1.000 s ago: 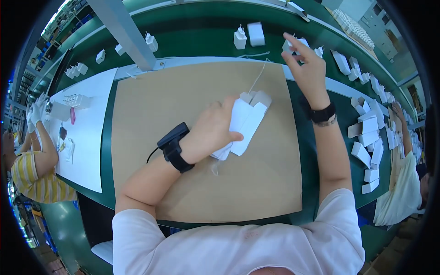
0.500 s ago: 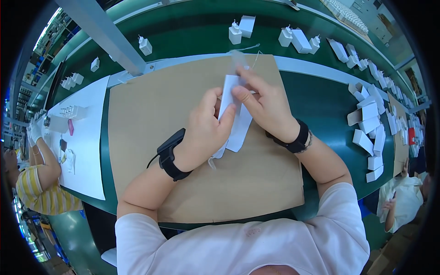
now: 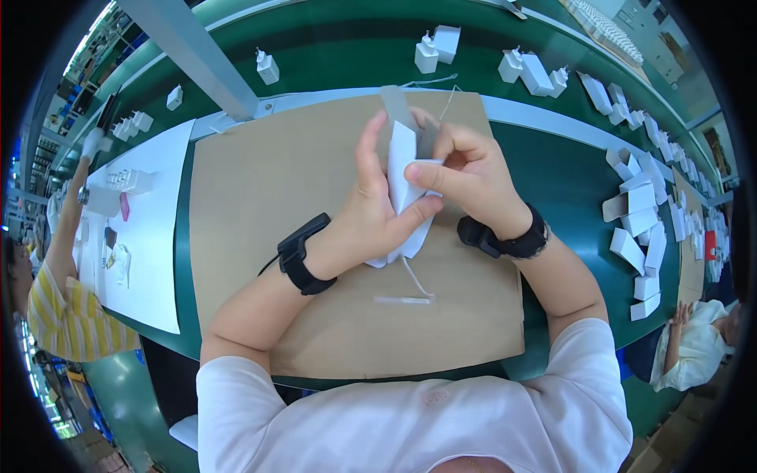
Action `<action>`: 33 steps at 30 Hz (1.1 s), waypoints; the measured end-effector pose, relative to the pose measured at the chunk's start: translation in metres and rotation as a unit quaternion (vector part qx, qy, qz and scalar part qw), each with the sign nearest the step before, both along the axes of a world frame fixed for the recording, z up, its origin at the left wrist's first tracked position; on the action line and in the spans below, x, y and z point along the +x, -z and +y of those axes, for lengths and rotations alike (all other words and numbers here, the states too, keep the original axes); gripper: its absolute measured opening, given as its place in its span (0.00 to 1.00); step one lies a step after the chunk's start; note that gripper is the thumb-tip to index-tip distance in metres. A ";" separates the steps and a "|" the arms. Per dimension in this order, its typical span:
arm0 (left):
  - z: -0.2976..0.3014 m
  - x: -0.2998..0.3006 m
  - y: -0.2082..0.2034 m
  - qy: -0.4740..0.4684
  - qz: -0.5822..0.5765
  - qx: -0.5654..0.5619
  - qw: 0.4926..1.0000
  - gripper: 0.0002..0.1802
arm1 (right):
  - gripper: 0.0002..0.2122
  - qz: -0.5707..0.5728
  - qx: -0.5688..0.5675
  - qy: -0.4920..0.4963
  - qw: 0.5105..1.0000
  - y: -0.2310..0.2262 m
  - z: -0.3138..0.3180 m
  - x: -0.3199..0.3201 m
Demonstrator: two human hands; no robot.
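Note:
A white folding carton (image 3: 401, 156) is held above a brown cardboard sheet (image 3: 276, 189), its end flaps standing up and away from me. My left hand (image 3: 364, 211) wraps round the carton's left side, thumb across its near part and a finger raised beside the flaps. My right hand (image 3: 481, 177) pinches the right edge of the carton, near a side flap, between thumb and bent fingers. Below them, a thin white cord (image 3: 412, 276) with a small translucent strip (image 3: 404, 299) lies on the cardboard. My palms hide part of the carton's lower half.
Several white cartons (image 3: 639, 209) are heaped on the green table at right. White plug adapters (image 3: 426, 55) and more boxes stand on the green belt beyond a pale rail. A grey post (image 3: 189, 55) rises at left, near a white-covered table (image 3: 154, 236). Co-workers sit on both sides.
The carton has been opened out at its far end, with flaps now spread. My left finger has lifted, and the cord and strip show below. The left co-worker's arm has reached forward.

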State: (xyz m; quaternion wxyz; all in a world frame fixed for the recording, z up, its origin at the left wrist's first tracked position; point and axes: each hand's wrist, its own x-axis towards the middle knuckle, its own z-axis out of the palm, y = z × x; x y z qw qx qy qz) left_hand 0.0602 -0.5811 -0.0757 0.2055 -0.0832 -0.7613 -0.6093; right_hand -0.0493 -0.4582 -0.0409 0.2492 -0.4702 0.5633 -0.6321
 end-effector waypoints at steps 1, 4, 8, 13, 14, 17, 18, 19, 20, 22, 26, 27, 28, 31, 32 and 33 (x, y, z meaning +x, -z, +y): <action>0.000 -0.002 -0.003 -0.002 0.004 0.055 0.998 0.48 | 0.10 -0.061 -0.002 0.015 0.998 0.000 -0.001 0.002; -0.007 -0.004 -0.005 0.012 0.020 0.031 0.999 0.49 | 0.09 -0.135 -0.037 0.036 0.990 0.001 -0.005 0.011; -0.012 -0.001 -0.007 0.013 -0.059 0.041 0.997 0.42 | 0.10 -0.215 -0.073 0.044 0.973 -0.007 -0.008 0.019; -0.008 -0.003 -0.015 -0.005 -0.120 0.110 0.987 0.36 | 0.10 -0.110 0.018 0.012 0.994 0.011 0.003 -0.005; -0.009 -0.003 -0.017 -0.006 -0.120 0.111 0.987 0.36 | 0.11 -0.078 0.039 -0.012 0.996 0.013 0.004 -0.009; -0.013 -0.006 -0.019 0.049 -0.169 0.236 0.956 0.38 | 0.14 -0.025 0.019 0.041 0.999 0.015 0.005 -0.003; -0.013 -0.007 -0.016 0.054 -0.136 0.220 0.964 0.39 | 0.14 -0.026 0.021 0.039 0.999 0.014 0.002 0.002; -0.013 -0.007 -0.014 0.059 -0.102 0.204 0.972 0.40 | 0.15 -0.027 -0.054 0.072 0.996 0.011 -0.004 0.010; -0.013 -0.005 -0.013 0.058 -0.103 0.206 0.971 0.40 | 0.16 -0.028 -0.128 0.105 0.986 0.008 -0.008 0.014; -0.013 -0.004 -0.013 0.068 -0.126 0.182 0.973 0.40 | 0.16 -0.014 -0.129 0.090 0.988 0.001 -0.007 0.010; -0.015 -0.006 -0.007 0.082 -0.127 0.181 0.972 0.42 | 0.13 0.109 -0.066 0.060 0.990 0.004 0.004 -0.008; -0.015 -0.007 -0.007 0.086 -0.132 0.178 0.971 0.43 | 0.13 0.109 -0.065 0.060 0.990 0.003 0.005 -0.012; -0.016 -0.007 -0.008 0.091 -0.137 0.175 0.971 0.44 | 0.13 0.081 -0.052 0.040 0.995 0.001 0.005 -0.016; -0.019 -0.006 -0.006 0.071 -0.109 0.071 0.989 0.44 | 0.14 0.002 0.008 0.031 0.999 -0.010 0.005 -0.018; -0.020 -0.006 -0.006 0.071 -0.110 0.073 0.989 0.44 | 0.15 -0.048 0.054 0.042 0.997 -0.013 0.005 -0.018; -0.021 -0.006 -0.008 0.075 -0.117 0.076 0.987 0.45 | 0.15 -0.043 0.048 0.018 0.998 -0.016 0.006 -0.022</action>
